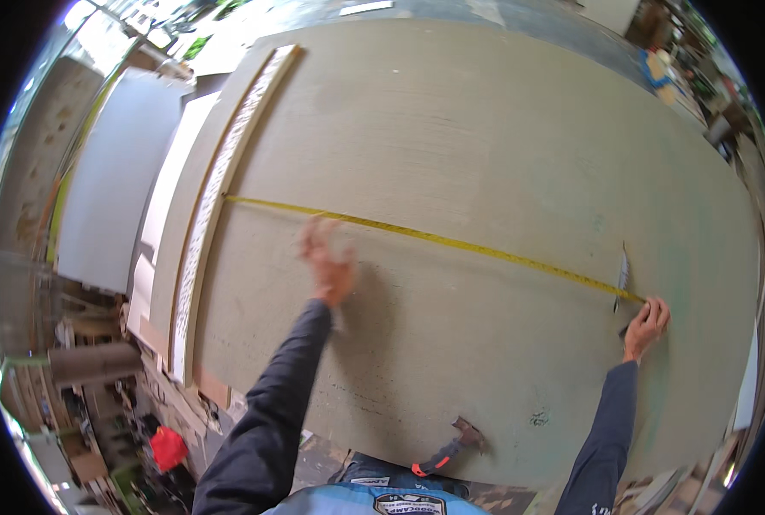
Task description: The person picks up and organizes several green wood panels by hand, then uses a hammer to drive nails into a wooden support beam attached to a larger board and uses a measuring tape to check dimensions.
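Note:
A yellow tape measure blade [451,244] runs across the large grey-brown board [485,360], from a long pale wooden strip [238,142] on the left to my right hand [649,326]. My right hand is closed around the tape's right end, and its case is mostly hidden under the fingers. Over the middle left of the board, just below the tape, my left hand [327,262] is blurred by motion. Its thumb and fingers look apart, and nothing shows in it. A slim, pointed silver-grey tool [624,268] lies under the tape, near my right hand.
A hammer [451,448] with a dark and red handle lies at the board's near edge. To the left stands a large pale panel [116,180]; below it are stacked wood pieces and a red object [169,448]. Clutter lines the far right.

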`<action>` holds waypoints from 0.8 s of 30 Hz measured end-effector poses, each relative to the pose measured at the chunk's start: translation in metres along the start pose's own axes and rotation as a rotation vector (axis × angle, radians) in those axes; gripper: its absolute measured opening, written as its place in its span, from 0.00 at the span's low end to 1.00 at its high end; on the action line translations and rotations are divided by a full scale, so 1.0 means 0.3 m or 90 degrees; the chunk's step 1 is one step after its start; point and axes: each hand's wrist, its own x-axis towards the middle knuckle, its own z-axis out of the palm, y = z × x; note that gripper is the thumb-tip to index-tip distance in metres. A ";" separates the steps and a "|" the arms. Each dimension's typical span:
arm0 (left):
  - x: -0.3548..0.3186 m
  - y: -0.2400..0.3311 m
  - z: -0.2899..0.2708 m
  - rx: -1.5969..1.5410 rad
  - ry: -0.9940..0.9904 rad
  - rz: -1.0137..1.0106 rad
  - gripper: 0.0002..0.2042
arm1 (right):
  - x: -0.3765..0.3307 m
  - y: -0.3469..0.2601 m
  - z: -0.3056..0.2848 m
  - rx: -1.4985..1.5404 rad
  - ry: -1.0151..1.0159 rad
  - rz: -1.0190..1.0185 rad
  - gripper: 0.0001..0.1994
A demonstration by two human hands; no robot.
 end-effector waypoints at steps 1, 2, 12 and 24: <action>-0.017 0.070 0.048 -0.038 0.006 0.051 0.24 | 0.009 -0.027 -0.001 -0.009 -0.004 -0.006 0.06; -0.036 0.145 0.090 -0.043 -0.011 0.038 0.22 | 0.009 -0.042 0.007 -0.006 -0.016 -0.001 0.06; -0.060 0.359 0.219 0.051 -0.092 0.126 0.13 | 0.021 -0.038 -0.033 -0.043 -0.021 0.017 0.05; -0.063 0.325 0.272 0.143 -0.043 0.128 0.08 | 0.035 -0.038 -0.022 0.024 -0.042 0.054 0.08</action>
